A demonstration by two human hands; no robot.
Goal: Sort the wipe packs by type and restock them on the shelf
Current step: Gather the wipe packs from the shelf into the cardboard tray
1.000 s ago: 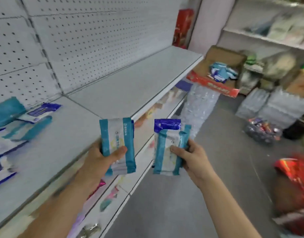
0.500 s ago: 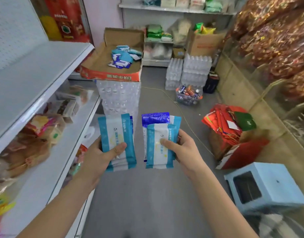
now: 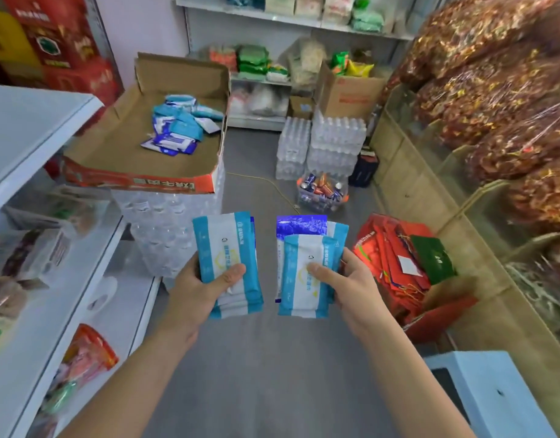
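Light-blue wipe packs remain clamped in the left hand; right hand still grips its mixed stack, thumb across. Cardboard box now sits nearer ahead.

We see teal-and-white wipe packs in smooth, slightly glossy plastic film, a shinier dark blue film pack, a matt brown corrugated cardboard box, and a smooth white painted metal shelf.

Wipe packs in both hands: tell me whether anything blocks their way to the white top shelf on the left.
Nothing visible does. The left hand and right hand each grip wipe packs over the floor; only air lies between them and the top shelf.
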